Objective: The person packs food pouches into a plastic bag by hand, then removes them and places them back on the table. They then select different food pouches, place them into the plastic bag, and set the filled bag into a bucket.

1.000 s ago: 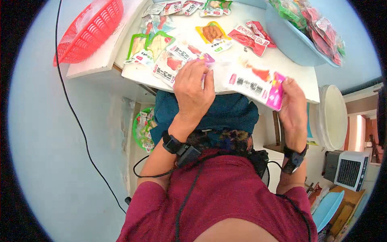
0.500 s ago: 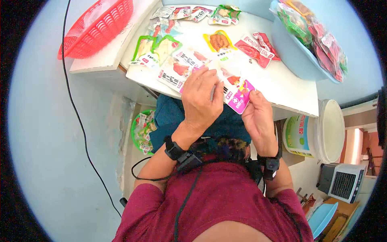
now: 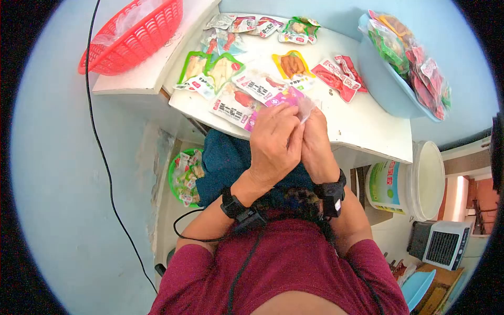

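Over the table's front edge, my left hand point(image 3: 275, 137) and my right hand point(image 3: 317, 140) are together, fingers pinched on a pink-and-white food packet point(image 3: 305, 107). A whitish see-through part of it shows above my fingertips; the rest is hidden. Beside my left hand lie a white-and-pink packet point(image 3: 231, 107) with a meat picture and another white packet point(image 3: 257, 85) overlapping it. Beyond them sit a yellow-edged packet point(image 3: 293, 65) and green-edged packets point(image 3: 222, 72). Red-and-white packets point(image 3: 337, 79) rest to the right.
More packets point(image 3: 265, 26) lie along the back of the white table point(image 3: 367, 123). A blue basin point(image 3: 386, 86) heaped with packets stands right, a red basket point(image 3: 131, 44) left. Below are a green basket point(image 3: 172, 181) of small packets and a white bucket point(image 3: 401, 181). A black cable point(image 3: 103, 152) hangs left.
My right hand has moved left against my left hand. The packet, earlier spread flat between them with its printed front showing, is now turned and mostly covered by my fingers. The view has shifted slightly.
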A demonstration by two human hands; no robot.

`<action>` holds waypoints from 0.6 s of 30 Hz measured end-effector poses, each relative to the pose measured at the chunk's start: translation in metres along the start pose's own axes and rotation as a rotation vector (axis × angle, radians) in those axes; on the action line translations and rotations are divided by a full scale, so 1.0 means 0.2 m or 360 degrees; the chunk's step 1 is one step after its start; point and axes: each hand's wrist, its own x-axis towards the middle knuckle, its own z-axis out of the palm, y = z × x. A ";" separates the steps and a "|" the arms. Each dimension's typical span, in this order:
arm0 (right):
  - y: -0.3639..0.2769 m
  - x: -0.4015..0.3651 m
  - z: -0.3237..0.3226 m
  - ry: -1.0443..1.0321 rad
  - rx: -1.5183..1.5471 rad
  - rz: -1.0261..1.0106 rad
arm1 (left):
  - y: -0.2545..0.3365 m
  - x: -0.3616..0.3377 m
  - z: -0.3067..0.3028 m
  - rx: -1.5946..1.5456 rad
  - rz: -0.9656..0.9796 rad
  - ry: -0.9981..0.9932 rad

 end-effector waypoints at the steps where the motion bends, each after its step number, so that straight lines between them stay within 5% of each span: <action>1: 0.01 0.01 0.01 0.0017 -0.0077 -0.0040 | 0.00 0.00 0.00 -0.0010 0.0002 0.0001; 5: 0.01 -0.02 0.10 0.0204 0.0017 -0.0156 | 0.00 -0.01 -0.01 -0.0051 -0.0019 -0.0013; 9: 0.04 0.08 0.02 0.0269 -0.0720 -0.0198 | 0.01 -0.03 0.00 -0.0028 0.0000 -0.0022; 18: 0.00 -0.01 -0.07 0.0153 -0.0354 -0.0038 | 0.00 -0.09 -0.10 0.0058 0.0198 -0.0365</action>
